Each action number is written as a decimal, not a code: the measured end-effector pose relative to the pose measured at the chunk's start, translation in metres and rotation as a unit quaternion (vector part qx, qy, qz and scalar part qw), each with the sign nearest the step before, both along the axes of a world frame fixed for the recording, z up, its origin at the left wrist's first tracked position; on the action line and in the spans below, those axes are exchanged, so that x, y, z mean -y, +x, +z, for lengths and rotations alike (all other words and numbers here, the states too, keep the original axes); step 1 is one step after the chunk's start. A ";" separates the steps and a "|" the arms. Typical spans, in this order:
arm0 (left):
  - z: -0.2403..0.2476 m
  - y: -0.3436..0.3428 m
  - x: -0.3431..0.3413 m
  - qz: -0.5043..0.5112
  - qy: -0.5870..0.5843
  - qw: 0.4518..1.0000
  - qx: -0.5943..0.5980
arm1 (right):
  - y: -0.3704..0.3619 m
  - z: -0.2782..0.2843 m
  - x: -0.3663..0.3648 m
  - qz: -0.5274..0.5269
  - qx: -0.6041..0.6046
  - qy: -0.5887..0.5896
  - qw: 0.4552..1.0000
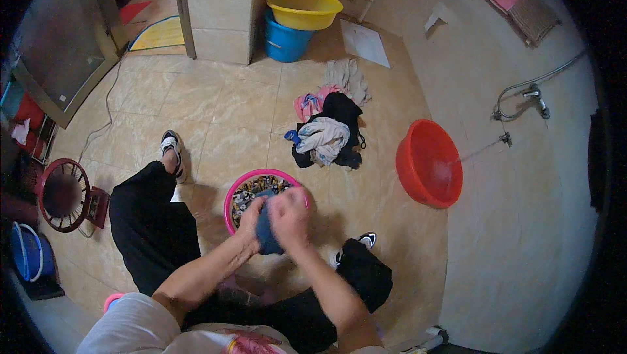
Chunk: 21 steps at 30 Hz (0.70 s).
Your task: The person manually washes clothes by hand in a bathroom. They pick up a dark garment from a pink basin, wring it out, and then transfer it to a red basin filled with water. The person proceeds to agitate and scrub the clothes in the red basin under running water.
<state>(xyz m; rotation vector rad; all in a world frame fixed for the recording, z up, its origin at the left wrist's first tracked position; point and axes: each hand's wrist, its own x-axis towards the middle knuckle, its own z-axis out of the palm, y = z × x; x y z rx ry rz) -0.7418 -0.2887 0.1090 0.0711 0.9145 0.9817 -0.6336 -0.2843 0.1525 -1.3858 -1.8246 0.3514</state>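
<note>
A dark blue cloth (266,231) is bunched up between my hands, over a pink-rimmed basin (228,209). My left hand (249,225) is closed on its left side. Pressed against the other side is my right hand (289,215), curled like a fist and blurred by motion. The basin has a busy multicoloured pattern inside and stands on the floor between my legs. My hands and the cloth cover its near part, so I cannot see what lies there.
Beyond the basin lies a clothes pile (326,133). Water runs from a wall tap (505,138) into a red basin (406,177). A fan (65,195) with a trailing cable stands left. At the back, a yellow basin (304,14) sits on a blue bucket (287,44).
</note>
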 end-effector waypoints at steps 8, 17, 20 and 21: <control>0.012 0.003 -0.002 -0.041 0.308 0.822 -0.477 | -0.028 0.024 0.049 0.127 -0.057 0.036 0.990; 0.014 0.005 -0.005 -0.023 0.336 0.809 -0.481 | -0.026 0.044 0.049 0.101 -0.108 0.015 0.989; -0.009 -0.004 -0.010 0.007 0.095 0.989 0.113 | -0.029 0.031 0.045 0.097 -0.111 -0.011 0.989; -0.037 -0.010 -0.009 0.015 0.137 0.979 0.149 | -0.016 0.024 0.023 0.089 -0.012 0.043 0.995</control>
